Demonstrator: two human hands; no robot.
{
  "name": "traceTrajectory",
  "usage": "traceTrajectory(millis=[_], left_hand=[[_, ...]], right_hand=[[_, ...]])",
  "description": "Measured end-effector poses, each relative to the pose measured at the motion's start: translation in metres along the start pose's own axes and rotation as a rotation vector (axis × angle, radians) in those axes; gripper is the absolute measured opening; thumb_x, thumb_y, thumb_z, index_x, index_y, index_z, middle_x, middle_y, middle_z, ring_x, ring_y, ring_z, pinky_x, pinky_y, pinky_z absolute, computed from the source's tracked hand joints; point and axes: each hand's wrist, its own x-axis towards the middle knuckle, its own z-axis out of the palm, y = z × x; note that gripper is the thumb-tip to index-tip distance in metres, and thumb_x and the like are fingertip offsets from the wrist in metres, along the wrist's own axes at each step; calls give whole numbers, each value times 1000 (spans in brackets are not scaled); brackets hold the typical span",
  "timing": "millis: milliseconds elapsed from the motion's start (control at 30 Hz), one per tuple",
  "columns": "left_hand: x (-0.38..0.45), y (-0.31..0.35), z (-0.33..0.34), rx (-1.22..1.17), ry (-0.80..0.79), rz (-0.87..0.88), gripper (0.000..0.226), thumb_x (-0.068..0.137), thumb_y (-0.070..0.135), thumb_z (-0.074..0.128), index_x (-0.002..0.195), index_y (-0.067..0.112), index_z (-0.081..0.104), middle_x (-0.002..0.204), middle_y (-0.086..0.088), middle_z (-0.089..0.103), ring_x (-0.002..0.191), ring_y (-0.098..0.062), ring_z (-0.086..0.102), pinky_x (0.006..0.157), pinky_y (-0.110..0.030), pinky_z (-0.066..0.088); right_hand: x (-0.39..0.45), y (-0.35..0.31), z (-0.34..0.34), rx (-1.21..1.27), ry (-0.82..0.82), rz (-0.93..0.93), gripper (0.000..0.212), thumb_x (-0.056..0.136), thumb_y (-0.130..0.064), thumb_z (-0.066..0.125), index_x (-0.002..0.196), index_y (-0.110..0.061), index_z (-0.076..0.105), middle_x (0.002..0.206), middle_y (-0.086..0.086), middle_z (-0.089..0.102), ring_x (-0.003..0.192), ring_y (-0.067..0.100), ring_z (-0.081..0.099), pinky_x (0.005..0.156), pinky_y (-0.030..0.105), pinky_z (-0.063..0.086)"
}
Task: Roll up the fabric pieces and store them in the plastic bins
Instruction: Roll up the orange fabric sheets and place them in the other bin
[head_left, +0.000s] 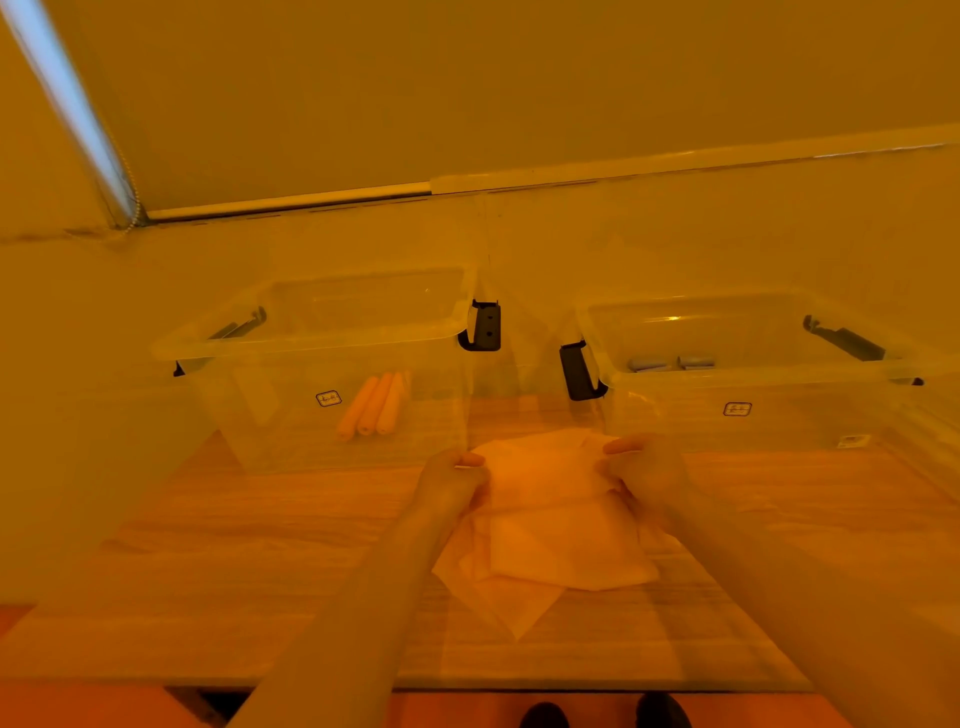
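Left hand (452, 475) and right hand (641, 465), arms stretched forward, each pinch a far corner of the pale cloth (550, 525) lying on the wooden table (208, 571). Left bin (311, 343) just beyond holds three orange rolls (371, 402). Right bin (753, 374) holds two grey rolls (670, 362). Black clip handles on both bins.

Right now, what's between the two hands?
In the head view, the top fabric piece spans from the left hand to the right hand; each pinches a far corner. More fabric lies beneath it.
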Motion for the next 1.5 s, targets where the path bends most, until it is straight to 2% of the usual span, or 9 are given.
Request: traceTrajectory(millis=[200,400,567,767,900,1033,1233,1400,1500], left_hand=[[1,-5,-1,83,27,69,20,83,-4,62,93,13,57,64,-6,55,50,-13,46,36,-14,34],[-3,-9,6,178,14,146,32,78,-3,70,106,9,61,76,-1,55,63,-14,54,52,-24,43],[-9,-6,3,200,72,251,32,81,0,68,108,14,60,79,0,57,67,-13,55,48,-18,42],[-20,8,-8,187,102,321,29,83,4,68,105,21,59,85,-10,65,79,-23,65,69,-40,57],[-25,14,-15,202,92,339,25,84,9,68,99,25,56,91,-6,65,81,-23,66,65,-35,57],[-28,15,-21,263,133,362,23,85,10,67,96,27,55,89,-2,65,79,-18,66,65,-33,58],[-32,19,-28,273,172,423,21,85,10,66,103,19,58,89,-2,64,73,-15,61,53,-20,45],[-39,25,-30,90,3,363,14,90,7,59,101,16,61,105,-10,63,92,-20,63,71,-25,56],[-45,26,-31,-75,-106,277,14,91,4,57,95,14,65,110,-12,64,101,-25,62,73,-27,55]], right_hand=[[-8,1,-4,49,-178,-85,25,90,-3,57,100,-24,66,117,5,57,86,17,60,62,22,49],[-18,0,-17,30,-234,-152,28,93,-6,56,108,-27,65,116,0,59,87,12,58,61,19,44],[-22,0,-26,-8,-219,-211,25,93,-7,56,106,-26,65,115,-4,58,88,10,58,64,19,43],[-27,-3,-29,-2,-219,-246,21,92,-7,57,101,-24,64,110,-5,60,85,7,61,61,15,44],[-33,-7,-29,86,-231,-227,19,94,-6,53,99,-20,64,106,1,64,89,14,63,67,20,49],[-38,-11,-31,114,-256,-212,26,96,-4,45,99,-20,64,102,-1,63,88,14,63,62,20,51],[-42,-8,-35,79,-266,-258,29,93,1,51,105,-21,65,109,-3,62,93,14,62,66,20,51],[-46,-11,-36,137,-278,-260,29,90,4,53,102,-21,65,103,-3,64,89,12,63,61,17,52],[-48,-12,-36,195,-283,-256,28,90,3,54,99,-20,65,105,-1,66,93,13,64,64,20,53]])
